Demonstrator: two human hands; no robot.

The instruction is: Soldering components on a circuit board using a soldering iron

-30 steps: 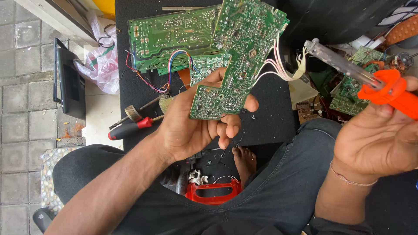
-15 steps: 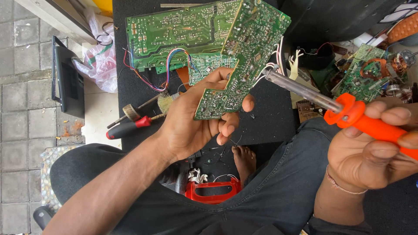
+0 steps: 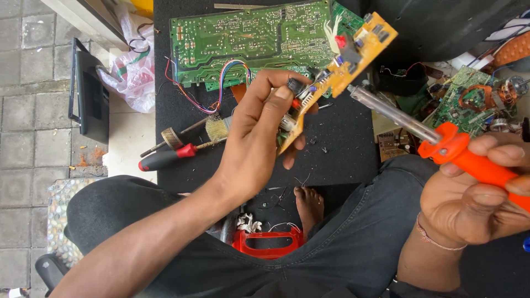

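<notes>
My left hand (image 3: 259,138) is closed on the near end of a small yellow circuit board (image 3: 339,72), thumb and fingers pinching its lower edge, so the board stands tilted on edge with its component side turned toward the right. Its long axis runs from the grip up and away to the right, ending above the black counter (image 3: 342,149). My right hand (image 3: 475,198) is wrapped around the orange handle of a soldering iron (image 3: 436,140), and the metal shaft points up and to the left, almost in line toward the board. The iron's tip sits just beside the upper half of the board, near but apart, as far as I can tell. So the board lies up and left of the right grip, and the left hand is the one already on it. Behind it a large green circuit board (image 3: 248,38) lies flat; a red-handled screwdriver (image 3: 165,157) and a small brush (image 3: 216,129) rest to the left.
</notes>
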